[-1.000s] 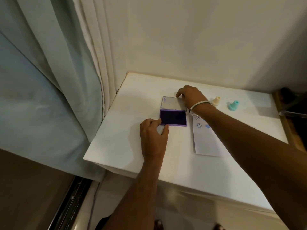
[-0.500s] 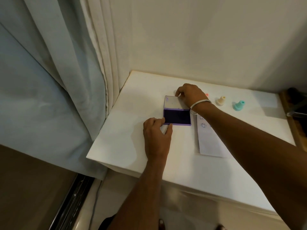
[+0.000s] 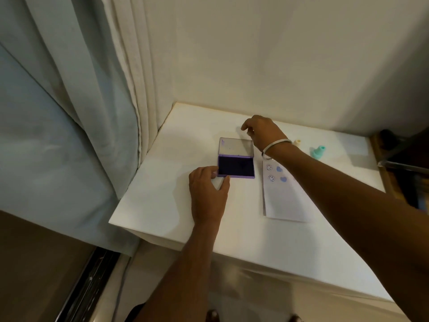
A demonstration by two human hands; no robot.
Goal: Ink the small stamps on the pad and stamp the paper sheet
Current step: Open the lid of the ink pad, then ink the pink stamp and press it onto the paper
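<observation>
A purple ink pad [image 3: 236,169] lies open on the white table [image 3: 176,205], its dark pad facing up and its lid [image 3: 235,147] folded flat behind it. My left hand [image 3: 207,194] grips the pad's near left corner between thumb and fingers. My right hand [image 3: 262,132] hovers just past the lid's far right corner, fingers curled, with nothing visible in them. The paper sheet [image 3: 283,198] lies to the right of the pad and carries two smiley and two heart prints near its top. A cream stamp [image 3: 297,142] and a teal stamp [image 3: 318,152] stand behind the sheet.
Curtains [image 3: 81,112] hang along the table's left side and a wall runs behind it. A dark wooden piece of furniture [image 3: 399,163] abuts the table's right edge. My right forearm crosses above the sheet's upper right corner.
My right hand has lifted off the lid's far edge and moved slightly back. The view shifted a little. My left hand stays on the pad's corner.
</observation>
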